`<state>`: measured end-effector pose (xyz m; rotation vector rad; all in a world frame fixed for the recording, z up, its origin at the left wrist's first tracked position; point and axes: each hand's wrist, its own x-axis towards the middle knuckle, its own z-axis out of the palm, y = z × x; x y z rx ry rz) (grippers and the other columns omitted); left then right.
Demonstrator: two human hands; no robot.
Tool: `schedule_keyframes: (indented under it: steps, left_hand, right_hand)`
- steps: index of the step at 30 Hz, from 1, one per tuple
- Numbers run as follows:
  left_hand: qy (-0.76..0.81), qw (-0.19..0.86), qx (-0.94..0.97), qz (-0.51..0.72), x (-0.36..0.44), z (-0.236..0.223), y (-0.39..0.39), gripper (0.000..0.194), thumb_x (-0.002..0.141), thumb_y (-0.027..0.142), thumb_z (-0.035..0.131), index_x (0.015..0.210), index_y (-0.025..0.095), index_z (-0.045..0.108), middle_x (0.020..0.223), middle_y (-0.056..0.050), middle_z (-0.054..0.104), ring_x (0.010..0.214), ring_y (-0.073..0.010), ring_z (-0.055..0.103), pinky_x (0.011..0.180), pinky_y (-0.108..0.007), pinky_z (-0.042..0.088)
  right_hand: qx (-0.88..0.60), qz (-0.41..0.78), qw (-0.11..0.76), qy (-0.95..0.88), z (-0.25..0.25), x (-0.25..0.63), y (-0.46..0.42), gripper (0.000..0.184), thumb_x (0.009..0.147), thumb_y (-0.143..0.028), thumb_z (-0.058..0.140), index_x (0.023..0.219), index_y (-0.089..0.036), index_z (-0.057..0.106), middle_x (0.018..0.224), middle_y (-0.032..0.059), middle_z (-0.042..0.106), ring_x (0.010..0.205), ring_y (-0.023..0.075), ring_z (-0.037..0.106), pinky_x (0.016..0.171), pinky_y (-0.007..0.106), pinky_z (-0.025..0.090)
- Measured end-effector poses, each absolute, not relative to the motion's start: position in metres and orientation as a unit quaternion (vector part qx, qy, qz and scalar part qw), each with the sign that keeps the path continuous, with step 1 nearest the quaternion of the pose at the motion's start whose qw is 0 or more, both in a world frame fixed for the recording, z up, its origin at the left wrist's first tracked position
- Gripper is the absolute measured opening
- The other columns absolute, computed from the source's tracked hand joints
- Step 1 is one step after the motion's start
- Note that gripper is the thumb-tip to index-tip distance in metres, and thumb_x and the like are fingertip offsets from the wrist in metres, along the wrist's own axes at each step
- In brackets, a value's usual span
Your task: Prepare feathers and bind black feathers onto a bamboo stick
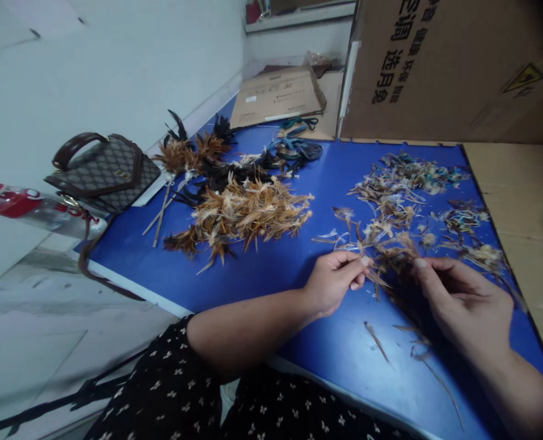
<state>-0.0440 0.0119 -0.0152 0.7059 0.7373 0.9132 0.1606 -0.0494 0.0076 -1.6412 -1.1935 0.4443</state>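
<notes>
both hands work at the near edge of a blue table top point(299, 263), smooth and flat with a pale rim. the left hand point(333, 282) is curled almost closed, thumb and forefinger pinched on the stem end of a small bunch of feathers point(393, 260). the right hand point(459, 299) is loosely curled at about three o'clock from it, thumb and fingertips closed on the other side of the same bunch. the bunch is thin, wispy, tan and dark brown, and lies between the two hands, just above the blue surface.

at twelve to one o'clock from the hands spreads a loose scatter of feather scraps point(409, 195), frayed and pale, with bits of blue-green thread mixed in. at ten o'clock lies a thick heap of fluffy brown and cream feathers point(248, 211), well apart from the hands. beyond it, at eleven o'clock, are dark feather bundles on thin sticks point(180, 159); two sticks can be counted, the rest is tangled. a coil of blue-green cord point(296, 150) lies at the far edge.

one patterned handbag point(104, 171) with a brown handle sits off the left edge, beside one clear plastic bottle point(37, 211) with a red label. one large cardboard box point(450, 67) stands along the far right edge, and one flat carton point(276, 95) lies further back.

open blue surface runs between the heap and the hands, and in front of them down to the near rim, where a few stray single feathers point(376, 342) lie.
</notes>
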Motion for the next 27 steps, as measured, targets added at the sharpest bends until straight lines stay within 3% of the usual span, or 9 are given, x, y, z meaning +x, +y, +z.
schedule_keyframes:
  steps: [12,22,27]
  left_hand:
    - [0.307,0.774,0.395,0.389,-0.044,-0.019,0.010,0.055,0.082,0.064,0.097,0.084,0.012,0.079,0.070,0.001,0.061,0.066,-0.0089,0.050,0.066,-0.033,0.036]
    - [0.288,0.799,0.358,0.388,-0.043,-0.011,0.011,0.059,0.074,0.063,0.103,0.095,0.011,0.083,0.073,0.001,0.062,0.065,-0.0080,0.050,0.060,-0.029,0.031]
    - [0.285,0.803,0.386,0.352,-0.045,-0.012,0.009,0.058,0.078,0.066,0.099,0.090,0.014,0.076,0.073,0.001,0.064,0.065,-0.0081,0.052,0.062,-0.028,0.034]
  right_hand:
    - [-0.598,0.235,0.452,-0.619,0.002,0.142,-0.051,0.027,0.103,-0.054,0.082,0.101,-0.028,0.089,0.091,0.0036,0.089,0.074,0.0212,0.080,0.069,0.033,0.066]
    - [-0.569,0.254,0.443,-0.644,0.004,0.143,-0.050,0.024,0.105,-0.051,0.081,0.101,-0.029,0.088,0.092,0.0030,0.087,0.076,0.0210,0.080,0.073,0.035,0.067]
    - [-0.572,0.220,0.469,-0.637,0.010,0.149,-0.046,0.021,0.106,-0.049,0.080,0.112,-0.031,0.089,0.112,0.0056,0.087,0.102,0.0259,0.083,0.092,0.041,0.069]
